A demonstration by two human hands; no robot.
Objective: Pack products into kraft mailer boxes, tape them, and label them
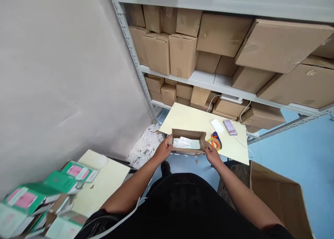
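Between my two hands is a small open cardboard box [188, 150], held at the near edge of a pale yellow table [182, 117]. White and pale green papers or packets [186, 143] lie inside it; their exact kind cannot be made out. My left hand [164, 149] grips the box's left end, fingers closed on the wall. At the right end my right hand [212, 154] has its fingers wrapped on the cardboard. Just beyond that hand, a tape dispenser [215, 141] with orange and blue parts rests on the table.
A white card-like item [217, 125] and a blurred purple item [230, 127] lie on the table. Shelves of cardboard boxes [182, 54] stand behind. Shredded white paper [146, 145] is heaped by the wall. Green packages [60, 181] cover a left table; a large open carton [279, 200] stands right.
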